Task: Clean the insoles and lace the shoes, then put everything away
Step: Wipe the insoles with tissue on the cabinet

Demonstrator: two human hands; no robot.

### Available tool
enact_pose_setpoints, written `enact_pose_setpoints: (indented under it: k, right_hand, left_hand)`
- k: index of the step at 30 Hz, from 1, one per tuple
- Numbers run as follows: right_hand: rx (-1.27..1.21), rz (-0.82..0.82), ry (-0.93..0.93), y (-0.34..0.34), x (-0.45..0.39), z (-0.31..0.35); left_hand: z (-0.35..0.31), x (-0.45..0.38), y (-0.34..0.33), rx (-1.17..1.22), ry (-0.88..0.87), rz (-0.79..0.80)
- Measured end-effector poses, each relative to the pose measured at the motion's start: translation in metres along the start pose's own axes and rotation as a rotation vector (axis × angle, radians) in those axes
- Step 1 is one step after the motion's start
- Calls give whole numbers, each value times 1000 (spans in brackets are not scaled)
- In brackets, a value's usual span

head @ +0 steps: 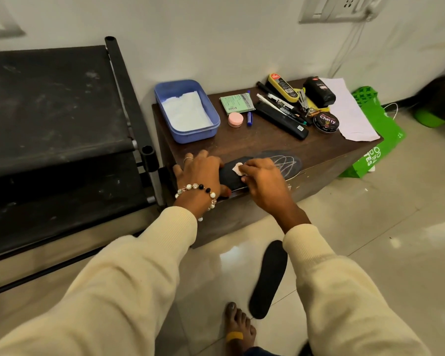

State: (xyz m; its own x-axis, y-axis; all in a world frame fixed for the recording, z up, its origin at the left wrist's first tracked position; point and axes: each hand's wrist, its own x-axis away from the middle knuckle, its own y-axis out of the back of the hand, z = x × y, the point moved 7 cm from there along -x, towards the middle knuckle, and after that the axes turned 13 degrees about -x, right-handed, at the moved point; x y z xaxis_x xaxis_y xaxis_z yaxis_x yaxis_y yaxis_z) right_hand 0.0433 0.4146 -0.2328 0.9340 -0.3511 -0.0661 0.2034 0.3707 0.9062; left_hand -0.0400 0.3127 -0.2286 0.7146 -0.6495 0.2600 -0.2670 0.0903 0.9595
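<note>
On the near edge of a dark wooden cabinet top (242, 142) lies a black insole (267, 163), flat and long with a rounded toe end that carries pale looping lines; its surface looks matte and slightly grainy. The right hand (261, 181) pinches a small crumpled white wad (237, 168), soft like tissue or cotton, and presses it onto the insole's heel half, knuckles raised and wrist angled down from a ribbed cream sleeve (326, 278). The left hand (203, 173) rests on the heel end, fingers spread and fairly straight across the cabinet's corner, thumb tucked at the insole's near edge, holding it flat. That wrist wears a bracelet (198, 192) of round pearl-like, clear and black beads, and a thin ring sits on one finger.

A second black insole (269, 278) lies on the glossy pale floor tiles below, just beside a bare foot (238, 327).

Farther back on the cabinet stands a blue plastic tub (188, 132) with rounded corners, holding folded white paper. Beside it are a green packet (237, 104), a small pink round pot (235, 120), a blue pen, markers, a long black case (280, 120), a round polish tin (326, 122), a black bottle (319, 91) and a white sheet (352, 114). A green bag (380, 129) leans against the cabinet's right side. To the left stands a black fabric-covered frame (54, 111), dusty and scuffed.
</note>
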Motion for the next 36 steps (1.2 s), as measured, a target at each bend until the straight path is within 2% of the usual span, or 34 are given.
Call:
enact_pose_setpoints:
  k: [5, 7, 10, 12, 17, 21, 23, 27, 29, 31, 36]
  right_hand:
    - [38, 93, 96, -6, 1, 14]
    - [41, 76, 32, -2, 0, 1]
    - [65, -21, -173, 9, -1, -24]
    - [61, -26, -197, 6, -4, -21]
    - [63, 61, -14, -11, -9, 15]
    - [-17, 154, 133, 3, -1, 17]
    - [-7, 115, 55, 12, 0, -2]
    - [61, -59, -260, 14, -10, -32]
    - [43, -109, -303, 10, -14, -24]
    - [30, -81, -214, 1, -17, -5]
    - [-75, 139, 78, 1, -8, 22]
  left_hand:
    - [1, 0, 0, 1, 6, -12]
    - [1, 0, 0, -1, 3, -9]
    - [1, 1, 0, -5, 0, -5]
    - [2, 0, 0, -3, 0, -5]
    - [2, 1, 1, 17, 11, -16]
    - [3, 0, 0, 21, 5, -12]
    - [3, 1, -1, 14, -2, -7]
    - [3, 2, 0, 36, -2, -15]
    - [2, 1, -1, 35, 3, -13]
    - [2, 1, -1, 33, 7, -16]
    - [4, 0, -1, 52, 10, -25]
